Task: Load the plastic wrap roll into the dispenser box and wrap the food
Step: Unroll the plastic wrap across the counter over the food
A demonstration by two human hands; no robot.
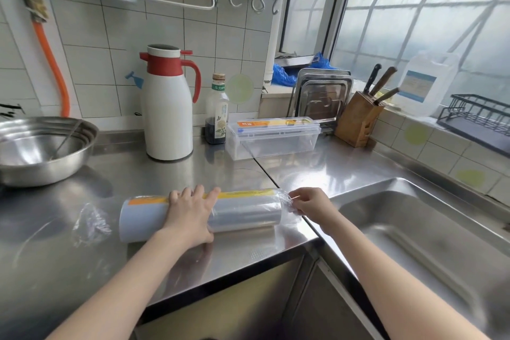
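A plastic wrap roll (242, 211) with a yellow and orange label lies on its side near the front of the steel counter (154, 174). My left hand (190, 215) rests over its middle and grips it. My right hand (309, 201) pinches the crinkled clear outer packaging (287, 200) at the roll's right end. The clear dispenser box (273, 138), lid shut with a yellow and orange label, stands farther back on the counter. No food is in view.
A torn piece of clear film (91, 225) lies left of the roll. A white and red thermos (168, 107), a sauce bottle (216, 110), steel bowls (41, 146), a knife block (358, 121) and trays stand behind. A sink (414, 229) lies to the right.
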